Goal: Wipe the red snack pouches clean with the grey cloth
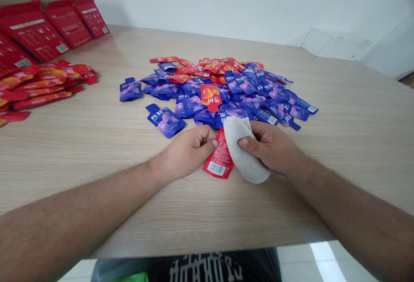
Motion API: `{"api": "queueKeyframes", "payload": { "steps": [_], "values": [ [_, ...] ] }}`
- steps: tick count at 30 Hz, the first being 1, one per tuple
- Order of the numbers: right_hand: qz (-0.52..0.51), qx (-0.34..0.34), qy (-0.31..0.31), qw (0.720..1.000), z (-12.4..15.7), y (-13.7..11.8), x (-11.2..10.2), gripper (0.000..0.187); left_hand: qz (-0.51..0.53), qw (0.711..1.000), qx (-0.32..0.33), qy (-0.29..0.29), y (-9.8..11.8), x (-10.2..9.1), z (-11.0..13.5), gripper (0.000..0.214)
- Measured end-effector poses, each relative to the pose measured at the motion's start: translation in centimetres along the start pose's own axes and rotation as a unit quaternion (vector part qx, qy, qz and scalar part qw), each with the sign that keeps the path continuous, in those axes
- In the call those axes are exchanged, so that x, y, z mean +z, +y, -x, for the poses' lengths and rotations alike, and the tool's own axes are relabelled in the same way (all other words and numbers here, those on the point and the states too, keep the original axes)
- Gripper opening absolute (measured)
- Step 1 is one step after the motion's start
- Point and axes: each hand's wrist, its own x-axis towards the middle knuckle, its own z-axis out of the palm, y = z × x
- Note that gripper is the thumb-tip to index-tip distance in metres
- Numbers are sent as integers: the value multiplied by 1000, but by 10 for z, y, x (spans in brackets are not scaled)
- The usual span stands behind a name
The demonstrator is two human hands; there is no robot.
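Pale wood-grain counter [339, 144] below a white wall. We log open red cardboard cartons [42, 27] at ten o'clock, a loose pile of red foil sachets [39, 86] just below them, and a heap of blue-purple foil sachets [246, 101] at twelve. At six o'clock from that heap lies one glossy red foil sachet [218, 161], its upper end pinched by the left hand [186, 150]. The right hand [271, 146] clenches a crumpled white cloth [246, 152] over the sachet's edge. We read the step as cloth work on this sachet; the next move calls for a steady pinch.
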Motion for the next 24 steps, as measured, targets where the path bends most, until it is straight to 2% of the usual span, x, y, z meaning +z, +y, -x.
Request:
{"api": "queueKeyframes", "payload": {
  "steps": [4, 7, 9, 12, 15, 17, 19, 21, 24],
  "values": [
    [18, 1, 10, 1000, 1, -4, -4, 44, 3, 1000, 9, -1, 0, -2, -1, 19],
    [104, 0, 42, 994, 0, -8, -14, 43, 43, 999, 12, -9, -3, -1, -2, 18],
    [209, -22, 84, 974, -2, -8, -18, 42, 65, 998, 10, -18, -5, -2, -3, 18],
    [349, -107, 117, 924, -1, -7, -14, 35, 79, 997, 2, -22, -5, -2, -4, 17],
    [392, -184, 53, 900, 5, -8, 1, 22, 79, 997, -15, -14, -5, -2, -4, 14],
    [401, -214, -23, 891, 10, -11, 9, 13, 95, 995, -19, -20, -5, -2, -5, 14],
    [414, -226, -56, 880, 12, -12, 11, 8, 113, 993, -15, -30, -5, -2, -5, 16],
    [428, -214, -19, 878, 10, -11, 6, 9, 117, 992, -12, -37, -6, -3, -5, 16],
    [436, -184, 82, 877, 4, -5, -2, 17, 121, 992, -11, -41, -7, -3, -5, 16]
  ]
}}
